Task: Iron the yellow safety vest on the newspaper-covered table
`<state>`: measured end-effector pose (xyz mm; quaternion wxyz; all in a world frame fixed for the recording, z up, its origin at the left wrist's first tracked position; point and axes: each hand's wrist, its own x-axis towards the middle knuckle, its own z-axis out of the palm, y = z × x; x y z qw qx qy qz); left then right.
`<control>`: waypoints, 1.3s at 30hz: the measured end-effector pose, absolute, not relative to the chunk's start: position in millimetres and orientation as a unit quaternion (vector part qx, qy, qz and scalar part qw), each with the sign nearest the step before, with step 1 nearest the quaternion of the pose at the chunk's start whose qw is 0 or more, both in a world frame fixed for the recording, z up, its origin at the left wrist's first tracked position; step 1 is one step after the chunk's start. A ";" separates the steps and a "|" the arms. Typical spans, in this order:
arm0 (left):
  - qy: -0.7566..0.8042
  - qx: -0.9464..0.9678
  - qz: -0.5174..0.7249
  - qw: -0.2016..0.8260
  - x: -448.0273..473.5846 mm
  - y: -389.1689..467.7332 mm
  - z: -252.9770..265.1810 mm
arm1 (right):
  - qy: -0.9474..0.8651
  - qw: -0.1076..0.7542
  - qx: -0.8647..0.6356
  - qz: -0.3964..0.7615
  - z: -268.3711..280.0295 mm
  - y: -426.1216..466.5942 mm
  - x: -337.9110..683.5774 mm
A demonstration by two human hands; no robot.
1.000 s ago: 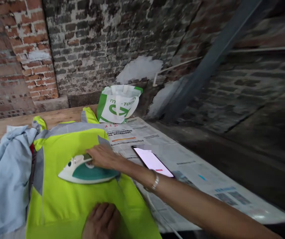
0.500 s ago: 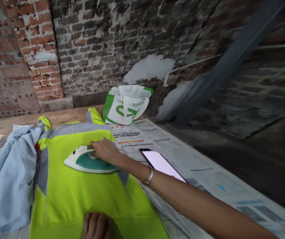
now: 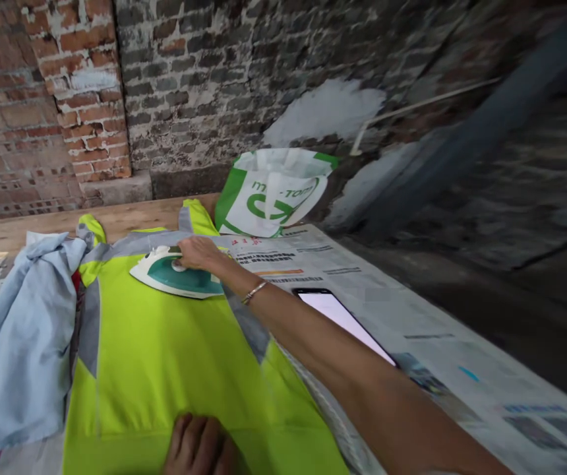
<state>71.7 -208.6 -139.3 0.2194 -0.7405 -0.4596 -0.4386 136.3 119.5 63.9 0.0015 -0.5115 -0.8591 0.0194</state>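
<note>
My right hand (image 3: 198,254) is wrapped round the handle of a white and teal clothes iron (image 3: 179,278). The iron's soleplate rests on the upper part of a fluorescent yellow shirt (image 3: 175,349) with grey panels, its tip pointing left. The shirt lies spread out, sleeves away from me. At the bottom of the view, my left hand (image 3: 200,445) rests on the lower part of the shirt, fingers lying on the cloth and holding nothing. Its wrist is out of view.
A crumpled light blue garment (image 3: 29,349) lies left of the shirt. Newspaper sheets (image 3: 382,303) cover the table, with a lit phone (image 3: 345,324) on them under my right forearm. A white and green bag (image 3: 273,191) stands at the back, before a brick wall (image 3: 204,86).
My right hand has pushed the iron away from me, up the shirt towards the shoulder area. My left hand stays on the lower part. The view has shifted slightly.
</note>
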 end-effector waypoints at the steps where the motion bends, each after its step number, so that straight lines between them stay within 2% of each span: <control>1: -0.447 -0.770 -0.412 0.195 66.4 -211.5 -134.8 | -0.870 -0.009 -0.492 0.023 65.3 104.8 142.1; 6: -0.455 -0.796 -0.389 0.087 55.1 -219.0 -110.5 | -0.892 -0.037 -0.447 0.048 67.0 7.3 170.2; 12: -0.458 -0.797 -0.379 0.106 53.8 -218.4 -98.3 | -0.902 -0.051 -0.424 0.064 67.2 -65.9 185.3; 17: -0.454 -0.802 -0.375 0.103 52.2 -219.0 -94.2 | -0.893 -0.019 -0.447 0.041 65.2 -42.1 169.8; 24: -0.468 -0.791 -0.388 0.073 58.7 -222.4 -96.1 | -0.864 0.052 -0.501 0.005 59.7 58.4 119.3; 29: -0.460 -0.796 -0.387 0.070 58.8 -222.3 -93.8 | -0.847 0.041 -0.531 0.011 69.1 95.2 96.2; 33: -0.456 -0.807 -0.369 0.068 54.0 -222.2 -92.3 | -0.868 0.014 -0.495 0.028 74.0 74.6 104.2; 39: -0.453 -0.810 -0.361 0.089 48.8 -219.2 -95.9 | -0.899 -0.005 -0.435 0.058 70.5 -13.3 144.0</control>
